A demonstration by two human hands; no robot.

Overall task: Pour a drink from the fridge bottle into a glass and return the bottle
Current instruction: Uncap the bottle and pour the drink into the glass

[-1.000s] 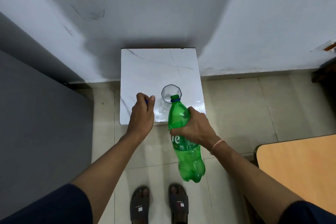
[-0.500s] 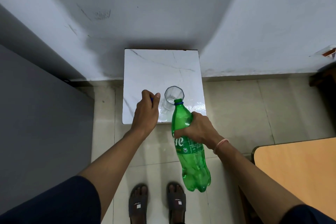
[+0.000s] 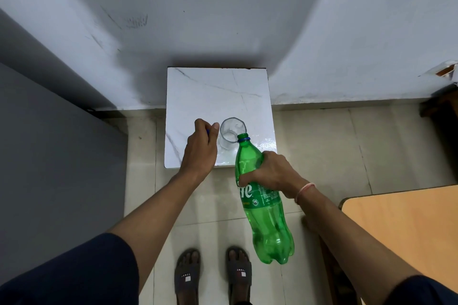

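Note:
A large green plastic bottle (image 3: 260, 205) with no cap is tilted, its open mouth at the rim of a clear glass (image 3: 231, 132). My right hand (image 3: 270, 173) grips the bottle around its upper body. The glass stands on a small white marble-patterned table (image 3: 210, 91) near its front edge. My left hand (image 3: 200, 148) rests beside the glass on the left, fingers closed on a small blue cap that peeks out between them. I cannot tell whether liquid is flowing.
A grey fridge side (image 3: 49, 156) fills the left. A wooden table corner (image 3: 406, 230) juts in at the lower right. The white wall stands behind the small table. My sandalled feet (image 3: 213, 277) are on the tiled floor below.
The bottle's mouth has stayed at the glass rim while the bottle's base has swung down and right. My left hand has stayed by the glass.

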